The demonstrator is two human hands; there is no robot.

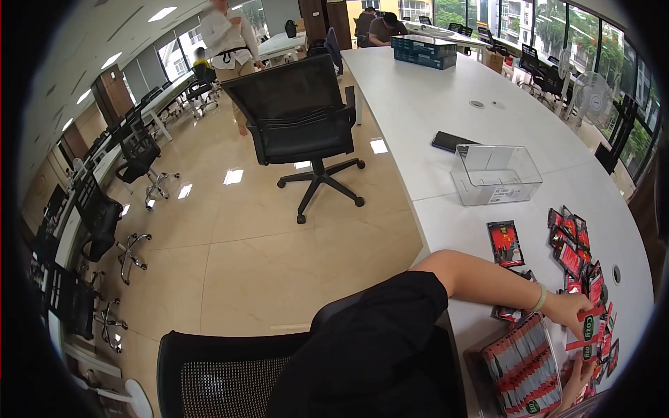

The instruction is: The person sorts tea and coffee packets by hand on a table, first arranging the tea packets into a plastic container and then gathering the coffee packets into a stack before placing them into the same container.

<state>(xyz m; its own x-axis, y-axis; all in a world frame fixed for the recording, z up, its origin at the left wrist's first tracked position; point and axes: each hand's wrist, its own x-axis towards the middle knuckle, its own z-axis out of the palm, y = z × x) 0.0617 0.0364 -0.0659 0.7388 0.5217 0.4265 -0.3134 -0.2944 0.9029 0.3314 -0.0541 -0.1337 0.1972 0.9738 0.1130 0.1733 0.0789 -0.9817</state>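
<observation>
Closest in is a clear plastic box [475, 369] crammed with thin red-and-white sachets [523, 369] stood on edge in rows. One near the bottom reads "Cozy".

Just beside it, the left hand [570, 311] is curled round a flat red-and-white packet with green labels [589, 336], held over the table [418, 104]. "Cozy" shows on it twice, nice and legible. The right hand [575, 382] is just below, mostly hidden, so can't tell if it's gripping anything.

My guess is this packet weighs next to nothing, bends easily and has a slightly slick skin, not really fragile but easy to crease. I'd pinch it by an edge or end, off the middle.

Under and past the hands there's a messy heap of glossy black-and-red sachets [571, 244], with a single flat black-and-red sachet [504, 244] lying apart; print's too small for me to read.

Further on: another clear plastic bin [477, 191] with a white sticker [509, 193] (text too tiny), a black phone-like slab [451, 141] behind it, then dark teal cartons [424, 51] stacked way down the table, lettering unreadable.
</observation>
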